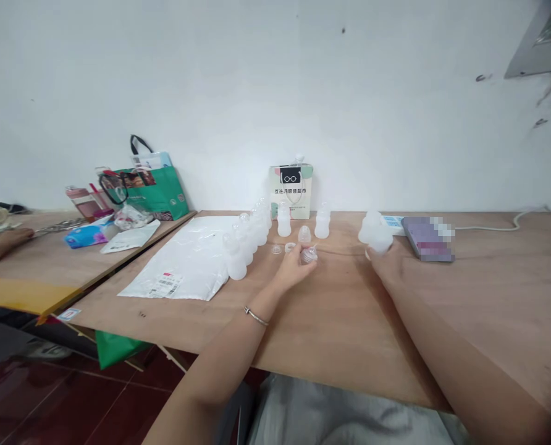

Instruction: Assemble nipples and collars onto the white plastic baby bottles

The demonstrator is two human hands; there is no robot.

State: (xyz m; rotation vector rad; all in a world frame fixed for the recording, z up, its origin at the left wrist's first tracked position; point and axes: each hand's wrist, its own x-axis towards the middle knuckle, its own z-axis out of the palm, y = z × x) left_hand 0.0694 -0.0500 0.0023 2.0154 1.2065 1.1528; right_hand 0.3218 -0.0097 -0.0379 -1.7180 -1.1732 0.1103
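My left hand [294, 267] is closed in a pinch around a clear, ridged, cap-like piece [309, 254], just above the table. Beside it stand a clear dome cap [304, 234], a small clear piece [277, 249] and a white ring [290, 246] partly behind my fingers. To the right, my right hand [386, 258] wraps a frosted white bottle [380, 237] in a small cluster of similar bottles; my fingertips are partly hidden. Farther back stand two capped baby bottles, one left [284, 221] and one right [322, 221]. A row of capped baby bottles [236, 259] lines the left.
A white mailing bag [173, 256] lies left of the row. A paper gift bag [291, 188] stands against the wall, and a purple box [427, 240] lies at right near a white cable [488, 227]. Another person's hand [13, 238] rests on the neighbouring table.
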